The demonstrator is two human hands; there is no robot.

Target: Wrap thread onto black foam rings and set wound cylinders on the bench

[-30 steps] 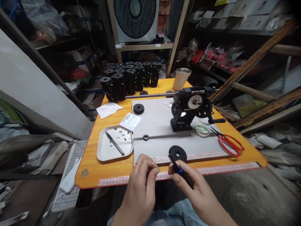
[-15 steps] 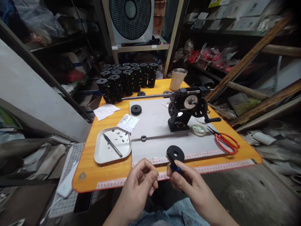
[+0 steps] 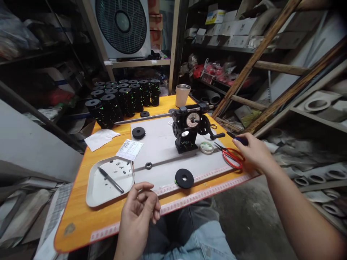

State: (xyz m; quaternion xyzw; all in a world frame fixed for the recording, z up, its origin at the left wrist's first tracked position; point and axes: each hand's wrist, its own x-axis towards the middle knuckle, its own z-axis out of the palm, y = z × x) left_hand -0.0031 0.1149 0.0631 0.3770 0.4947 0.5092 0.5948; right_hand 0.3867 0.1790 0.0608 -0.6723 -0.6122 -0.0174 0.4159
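Note:
My right hand reaches out to the table's right edge, just past the red-handled scissors. It is closed on a small dark blue-handled tool. My left hand hovers over the near edge of the orange table, fingers loosely curled with nothing visible in them. A flat black disc with a centre hole lies on the white mat between my hands. Neither hand touches it.
A black hand-crank winding machine with a long rod stands mid-table, a tape roll beside it. A tray with a pen sits left. Stacks of black spools, a cup and a fan are behind.
My right hand let go of the black disc, now lying on the mat, and swung right to the scissors with the blue tool. The view turned right. My left hand stayed near.

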